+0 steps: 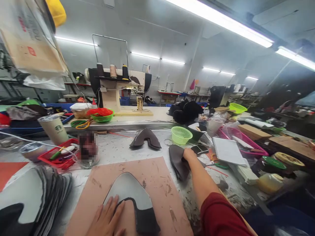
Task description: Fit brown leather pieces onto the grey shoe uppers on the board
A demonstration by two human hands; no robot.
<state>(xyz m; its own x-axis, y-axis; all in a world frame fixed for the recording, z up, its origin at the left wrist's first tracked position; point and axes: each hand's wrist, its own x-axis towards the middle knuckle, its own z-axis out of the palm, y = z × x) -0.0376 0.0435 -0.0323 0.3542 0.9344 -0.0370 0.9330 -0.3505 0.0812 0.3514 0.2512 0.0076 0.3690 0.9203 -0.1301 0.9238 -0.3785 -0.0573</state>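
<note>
My left hand (108, 214) lies flat with fingers spread on a curved grey-and-black shoe upper piece (131, 186). That piece rests on a pink board (167, 183) marked with dark smears. Off to the right, my right hand (190, 154) reaches out with its fingers curled on the edge of a dark brown shoe upper piece (176, 159); its fingertips are partly hidden. Another stack of brown upper pieces (145, 137), arched in shape, sits behind the board. A thick pile of grey-and-black upper pieces (49, 190) stands at the left.
At the back stands a sewing machine (110, 95). A green basket (181, 135), a notebook (227, 150) and a pink tray (258, 149) are on the right. On the left are a red basket (59, 162), a tumbler (54, 129) and a blurred-out object (87, 147).
</note>
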